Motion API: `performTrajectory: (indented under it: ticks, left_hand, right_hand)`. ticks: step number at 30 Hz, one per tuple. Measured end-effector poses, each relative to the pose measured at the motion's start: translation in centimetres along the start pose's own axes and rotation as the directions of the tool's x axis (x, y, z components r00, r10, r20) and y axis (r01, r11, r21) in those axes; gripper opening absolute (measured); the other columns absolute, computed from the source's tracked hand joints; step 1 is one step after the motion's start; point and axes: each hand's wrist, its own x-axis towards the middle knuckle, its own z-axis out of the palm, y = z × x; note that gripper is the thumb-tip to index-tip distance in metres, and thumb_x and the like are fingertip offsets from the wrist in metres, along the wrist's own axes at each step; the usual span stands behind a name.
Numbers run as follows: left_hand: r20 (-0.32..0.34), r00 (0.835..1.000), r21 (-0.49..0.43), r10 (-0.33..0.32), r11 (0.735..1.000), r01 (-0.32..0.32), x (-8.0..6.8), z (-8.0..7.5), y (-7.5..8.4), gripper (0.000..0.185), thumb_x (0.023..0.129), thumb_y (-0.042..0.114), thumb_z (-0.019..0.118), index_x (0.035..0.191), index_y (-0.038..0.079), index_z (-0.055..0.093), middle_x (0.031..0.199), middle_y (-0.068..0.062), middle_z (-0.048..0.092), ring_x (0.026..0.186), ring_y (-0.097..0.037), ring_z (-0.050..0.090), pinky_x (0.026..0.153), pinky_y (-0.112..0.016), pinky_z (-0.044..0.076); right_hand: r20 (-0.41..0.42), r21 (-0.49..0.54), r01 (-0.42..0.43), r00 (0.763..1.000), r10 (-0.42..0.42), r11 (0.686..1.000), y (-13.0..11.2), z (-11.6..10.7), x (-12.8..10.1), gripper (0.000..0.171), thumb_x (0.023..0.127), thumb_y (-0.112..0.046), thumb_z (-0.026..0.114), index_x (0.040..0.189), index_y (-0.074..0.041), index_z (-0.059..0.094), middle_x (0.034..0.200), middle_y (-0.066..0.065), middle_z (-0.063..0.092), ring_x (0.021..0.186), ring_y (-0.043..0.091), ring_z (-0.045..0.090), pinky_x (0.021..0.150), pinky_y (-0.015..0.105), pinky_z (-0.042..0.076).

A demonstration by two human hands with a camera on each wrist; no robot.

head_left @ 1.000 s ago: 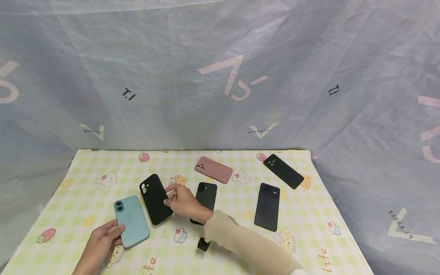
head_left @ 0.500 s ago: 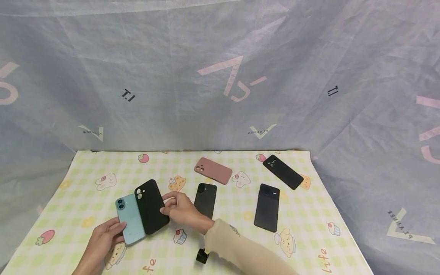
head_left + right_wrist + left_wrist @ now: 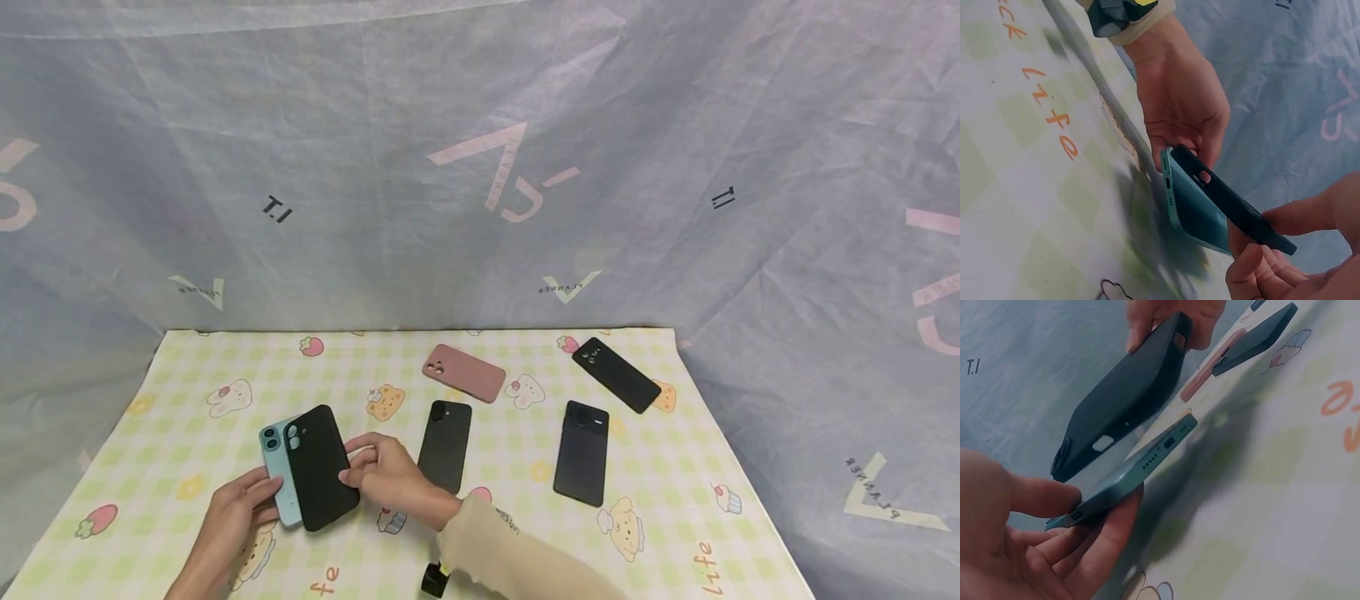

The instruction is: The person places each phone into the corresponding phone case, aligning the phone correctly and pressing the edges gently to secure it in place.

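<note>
My left hand [image 3: 238, 510] grips a light teal phone [image 3: 274, 458] by its left long edge, back facing up, thumb on top and fingers beneath. My right hand [image 3: 392, 475] pinches a black phone case [image 3: 321, 467] by its right edge. In the head view the case overlaps much of the phone, leaving the phone's camera lenses and left strip showing. The left wrist view has the case [image 3: 1125, 394] tilted above the phone [image 3: 1141, 465], with a gap between them that narrows toward the left hand. Both are raised off the cloth, which carries their shadow.
Behind the hands lie a pink phone case [image 3: 465, 373], a dark phone [image 3: 446, 446], another dark phone [image 3: 582, 454] and a black case [image 3: 617, 375]. A patterned checked cloth [image 3: 525, 542] covers the table. Grey printed fabric [image 3: 390, 167] hangs along the back and sides.
My right hand has brought the black case leftward and toward me, from beside the teal phone to over it. The left hand has shifted slightly right, still holding the phone.
</note>
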Motion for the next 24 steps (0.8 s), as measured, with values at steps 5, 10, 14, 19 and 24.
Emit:
performTrajectory:
  ticks: [5, 10, 14, 19, 24]
  left_hand:
    - [0.015, 1.0, -0.033, 0.02, 0.999, -0.02, -0.05, 0.16, 0.1, 0.054, 0.115, 0.016, 0.047, 0.159, -0.013, 0.035, 0.117, 0.003, 0.076, 0.091, 0.001, 0.072, 0.082, -0.026, 0.063]
    - [0.013, 0.999, -0.045, 0.035, 0.998, -0.035, -0.12, 0.24, 0.16, 0.051, 0.115, 0.013, 0.046, 0.156, -0.015, 0.037, 0.109, 0.007, 0.077, 0.089, 0.0, 0.072, 0.079, -0.026, 0.064]
    - [0.002, 0.999, -0.038, 0.042, 0.998, -0.042, -0.14, 0.25, 0.15, 0.048, 0.114, 0.01, 0.045, 0.154, -0.016, 0.039, 0.105, 0.008, 0.077, 0.087, -0.001, 0.072, 0.077, -0.027, 0.064]
    - [0.0, 0.999, -0.051, 0.041, 0.998, -0.041, -0.14, 0.31, 0.29, 0.045, 0.113, 0.008, 0.044, 0.152, -0.015, 0.042, 0.102, 0.009, 0.077, 0.086, -0.002, 0.072, 0.075, -0.028, 0.064]
    - [0.001, 1.0, -0.069, 0.03, 0.997, -0.03, -0.27, 0.33, 0.5, 0.046, 0.112, 0.008, 0.043, 0.152, -0.015, 0.042, 0.099, 0.012, 0.076, 0.086, -0.003, 0.071, 0.075, -0.027, 0.063]
  right_hand:
    - [0.001, 0.032, -0.013, 1.0, 0.013, 0.999, 0.45, 0.36, -0.21, 0.03, 0.098, -0.003, 0.074, 0.128, -0.008, 0.068, 0.089, -0.004, 0.072, 0.067, 0.008, 0.055, 0.059, 0.022, 0.04]
    - [-0.007, 0.035, -0.007, 1.0, 0.007, 0.999, 0.8, 0.61, -0.14, 0.03, 0.098, -0.003, 0.074, 0.127, -0.008, 0.068, 0.089, -0.003, 0.071, 0.069, 0.008, 0.058, 0.061, 0.022, 0.042]
    - [-0.006, 0.033, -0.008, 1.0, 0.009, 0.999, 0.91, 0.8, -0.16, 0.03, 0.098, -0.003, 0.074, 0.127, -0.008, 0.068, 0.088, -0.003, 0.071, 0.068, 0.008, 0.058, 0.06, 0.022, 0.042]
    - [-0.014, 0.034, -0.009, 1.0, 0.009, 0.999, 0.94, 0.97, -0.21, 0.03, 0.098, -0.003, 0.074, 0.127, -0.008, 0.068, 0.089, -0.003, 0.071, 0.068, 0.008, 0.057, 0.06, 0.022, 0.042]
    - [-0.018, 0.023, 0.003, 1.0, -0.003, 1.0, 0.95, 1.08, -0.21, 0.028, 0.098, -0.005, 0.076, 0.124, -0.008, 0.068, 0.086, -0.003, 0.071, 0.069, 0.007, 0.059, 0.06, 0.022, 0.044]
